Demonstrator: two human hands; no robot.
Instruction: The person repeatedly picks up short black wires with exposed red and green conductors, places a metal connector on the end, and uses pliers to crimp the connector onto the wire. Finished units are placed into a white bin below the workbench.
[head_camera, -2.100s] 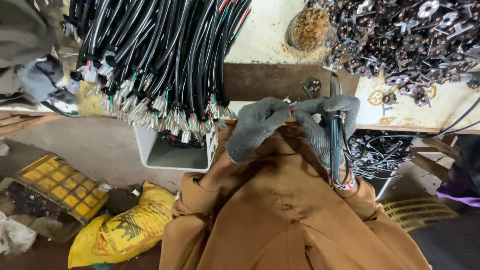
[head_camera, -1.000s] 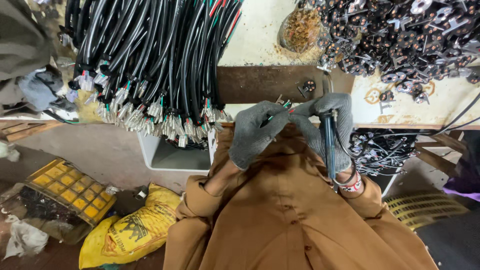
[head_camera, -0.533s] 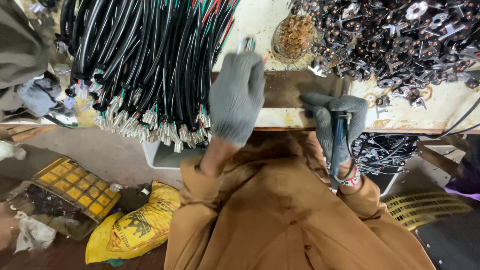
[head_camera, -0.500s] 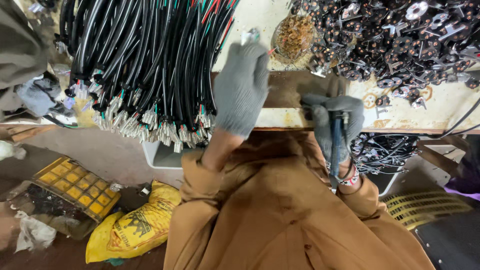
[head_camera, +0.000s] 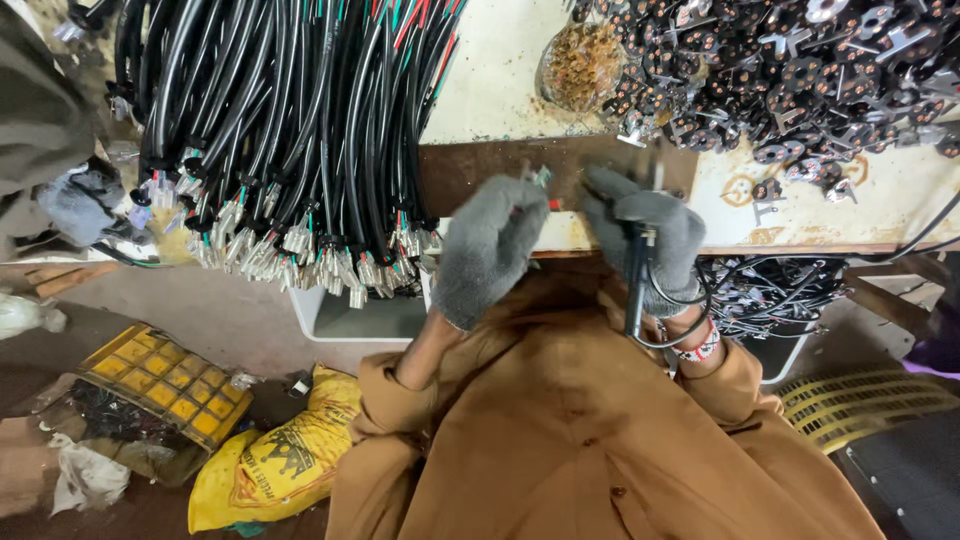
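A small wire-end piece (head_camera: 541, 178) with green and red leads is being pinched at the fingertips of the left hand (head_camera: 487, 248), which is gloved in grey knit; the fingers are being kept narrow and curled round it. The piece is being held over the dark metal strip (head_camera: 470, 172) at the near edge of the workbench (head_camera: 500, 70), just left of the right hand. A black pen-shaped tool (head_camera: 635, 280) with a trailing black cord is being gripped in the fist of the right hand (head_camera: 645, 235), its tip pointing far; the tip itself is hidden by the glove.

The held piece is being judged light and small, with soft, bendable leads and a thin metal end that could be deformed under pressure. A hold at the insulated part, clear of the bare end, is being advised. The knit glove is likely giving grip but dulling touch.

A bundle of black cables (head_camera: 290, 130) with white terminal ends is hanging over the bench edge at left. A heap of black and metal connector parts (head_camera: 780, 70) is lying at far right, and a round clear jar (head_camera: 580, 65) of brownish contents is standing beside it. On the floor at near left, a yellow sack (head_camera: 270, 460) with black print is slumping beside a yellow compartment tray (head_camera: 165, 385). A white bin (head_camera: 350, 315) is sitting under the bench edge.
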